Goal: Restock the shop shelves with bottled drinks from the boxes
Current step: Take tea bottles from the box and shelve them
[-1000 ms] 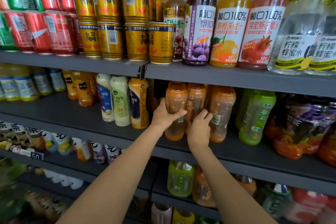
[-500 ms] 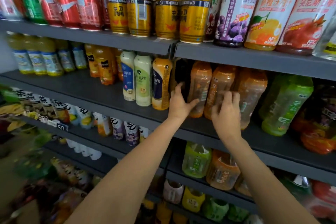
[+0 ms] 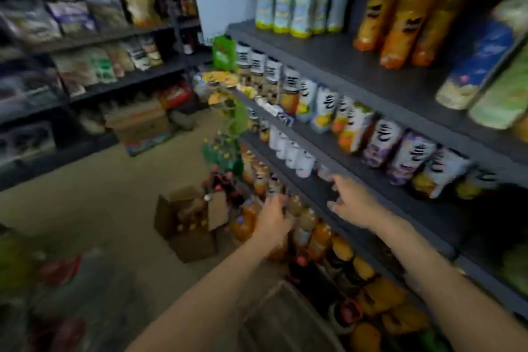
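Room: shop aisle, beige floor (image 3: pixel 94 203), everything motion-blurred.
Left shelving (image 3: pixel 94 37): dark racks of bagged snacks, well apart from the hands.
Far box (image 3: pixel 140 126): brown carton on the floor at the aisle's end.
Open box (image 3: pixel 188 217): cardboard, flaps up, on the floor just beside the drinks shelving; dark bottle tops show inside.
Left hand (image 3: pixel 273 221): reaching forward and down, in front of the amber bottles (image 3: pixel 305 223) on the low shelf; fingers bent, but blur hides whether they hold a bottle or only pass before it, so I cannot tell.
Right hand (image 3: pixel 353 203): above the edge of the dark shelf (image 3: pixel 320 180), fingers spread and relaxed, holding nothing.
White bottles (image 3: pixel 288 148): a row on that shelf, near the right hand, apart from it.
Carton row (image 3: pixel 357 128): white-labelled fruit drinks, 1 shelf higher.
Upper shelf: pale yellow bottles (image 3: pixel 297 6), then orange bottles (image 3: pixel 400 20), then blue and green ones at the right edge.
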`<act>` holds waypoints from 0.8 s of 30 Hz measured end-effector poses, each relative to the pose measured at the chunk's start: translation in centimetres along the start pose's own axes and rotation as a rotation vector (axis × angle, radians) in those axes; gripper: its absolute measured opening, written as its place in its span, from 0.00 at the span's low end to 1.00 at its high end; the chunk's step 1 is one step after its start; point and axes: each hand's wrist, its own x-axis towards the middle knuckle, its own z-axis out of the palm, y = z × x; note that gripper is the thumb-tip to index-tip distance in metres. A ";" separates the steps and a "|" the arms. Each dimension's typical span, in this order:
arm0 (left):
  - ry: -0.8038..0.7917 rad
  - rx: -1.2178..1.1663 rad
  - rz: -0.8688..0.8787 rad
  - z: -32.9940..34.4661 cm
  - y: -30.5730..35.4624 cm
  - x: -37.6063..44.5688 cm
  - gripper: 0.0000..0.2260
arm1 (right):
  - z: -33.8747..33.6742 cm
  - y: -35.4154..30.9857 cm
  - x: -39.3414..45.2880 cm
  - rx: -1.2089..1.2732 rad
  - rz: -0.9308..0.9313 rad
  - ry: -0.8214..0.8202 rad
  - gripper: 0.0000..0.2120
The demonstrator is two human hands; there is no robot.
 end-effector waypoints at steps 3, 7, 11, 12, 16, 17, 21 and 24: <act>0.054 -0.024 -0.310 -7.2 -11.0 1.1 0.09 | 6.6 -5.9 4.9 0.009 0.018 -0.195 0.21; 0.026 0.008 -0.555 -17.4 -21.7 2.2 0.05 | 14.2 -14.3 11.2 0.042 0.022 -0.342 0.21; -0.088 0.054 -0.632 -25.1 -28.8 2.3 0.08 | 20.2 -20.9 15.3 0.002 -0.031 -0.509 0.07; -0.117 0.063 -0.648 -26.5 -30.2 2.7 0.06 | 21.2 -22.1 16.3 0.004 -0.038 -0.544 0.08; -0.145 0.146 -0.668 -29.0 -33.7 4.1 0.06 | 24.6 -24.1 21.3 0.041 0.021 -0.585 0.17; -0.168 0.179 -0.650 -29.1 -34.2 4.7 0.08 | 25.7 -24.1 22.9 0.052 0.032 -0.592 0.17; -0.293 0.298 -0.546 -29.4 -36.9 9.5 0.13 | 30.8 -23.2 30.8 0.069 0.105 -0.553 0.15; -0.295 0.300 -0.541 -29.7 -39.4 14.5 0.13 | 35.4 -22.7 37.3 0.018 0.137 -0.558 0.15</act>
